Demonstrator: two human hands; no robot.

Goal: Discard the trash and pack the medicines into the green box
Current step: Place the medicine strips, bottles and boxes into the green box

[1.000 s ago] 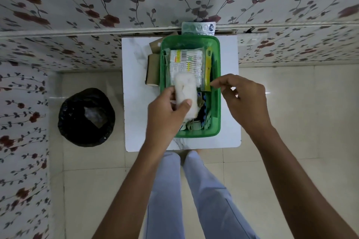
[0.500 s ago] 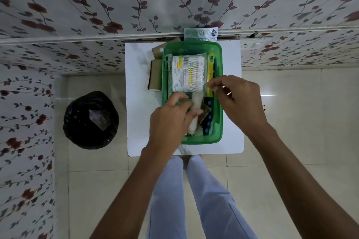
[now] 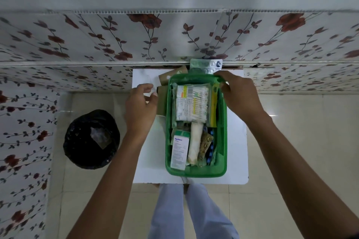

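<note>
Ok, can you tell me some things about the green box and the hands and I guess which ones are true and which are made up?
1. The green box sits on the white table. True.
2. The left hand is holding the white roll. False: the roll lies inside the box and the left hand is empty, over the table beside the box.
3. The black bin stands on the floor to the left of the table. True.
4. The right hand is down by the near end of the box. False: it is at the far right corner of the box.
5. A blister pack lies beyond the far end of the box, outside it. True.
</note>
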